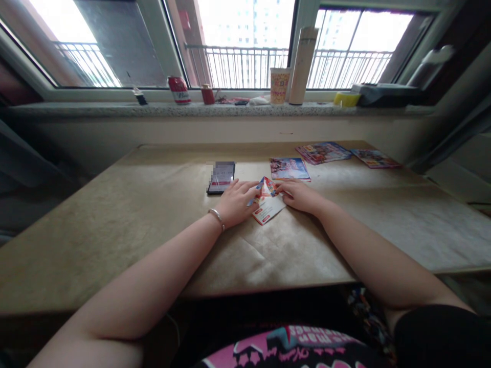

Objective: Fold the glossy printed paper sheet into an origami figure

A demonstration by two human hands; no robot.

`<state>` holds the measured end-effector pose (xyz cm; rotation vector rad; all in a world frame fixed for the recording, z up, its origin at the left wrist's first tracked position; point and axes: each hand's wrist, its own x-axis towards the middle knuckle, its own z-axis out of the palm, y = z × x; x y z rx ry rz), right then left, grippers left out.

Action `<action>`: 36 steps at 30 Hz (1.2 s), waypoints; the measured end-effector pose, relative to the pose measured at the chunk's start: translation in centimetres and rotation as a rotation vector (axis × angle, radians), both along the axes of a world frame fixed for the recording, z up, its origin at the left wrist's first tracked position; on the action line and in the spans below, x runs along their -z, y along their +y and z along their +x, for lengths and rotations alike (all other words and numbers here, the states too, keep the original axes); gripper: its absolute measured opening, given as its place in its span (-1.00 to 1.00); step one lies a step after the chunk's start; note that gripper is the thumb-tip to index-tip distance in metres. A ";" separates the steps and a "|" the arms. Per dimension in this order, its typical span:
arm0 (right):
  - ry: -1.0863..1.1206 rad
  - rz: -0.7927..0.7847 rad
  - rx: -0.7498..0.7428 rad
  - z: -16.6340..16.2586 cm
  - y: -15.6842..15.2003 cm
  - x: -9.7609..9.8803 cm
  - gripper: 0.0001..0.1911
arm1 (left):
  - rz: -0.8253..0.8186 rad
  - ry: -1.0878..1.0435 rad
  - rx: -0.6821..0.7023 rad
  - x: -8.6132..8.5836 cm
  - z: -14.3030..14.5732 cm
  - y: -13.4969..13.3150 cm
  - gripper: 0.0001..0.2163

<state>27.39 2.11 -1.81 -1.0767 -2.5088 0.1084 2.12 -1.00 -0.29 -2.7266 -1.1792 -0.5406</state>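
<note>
Both hands, left hand [235,202] and right hand [298,196], pinch a partly folded leaflet [266,202] on the desk [115,220]; further leaflets [324,152] lie unfolded beyond.

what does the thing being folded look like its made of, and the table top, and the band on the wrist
Folded sheet: thin glossy printed paper, by its sharp creases and white underside. Table: probably matte brown board or paper covering, dull and creased. Bracelet on the left hand: looks like shiny silver metal.
</note>
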 end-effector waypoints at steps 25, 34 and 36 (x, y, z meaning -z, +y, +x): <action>0.036 -0.053 -0.049 0.8 0.6 0.4 -0.61 | -0.003 0.045 -0.048 1.0 -0.9 1.1 -0.68; 0.027 -0.027 -0.160 0.1 -0.5 -0.6 -0.62 | -0.001 0.072 0.050 0.4 -0.6 0.5 -0.73; 0.015 -0.056 -0.163 0.1 -0.6 -0.6 -0.66 | -0.017 0.079 0.032 0.4 -0.6 0.3 -0.72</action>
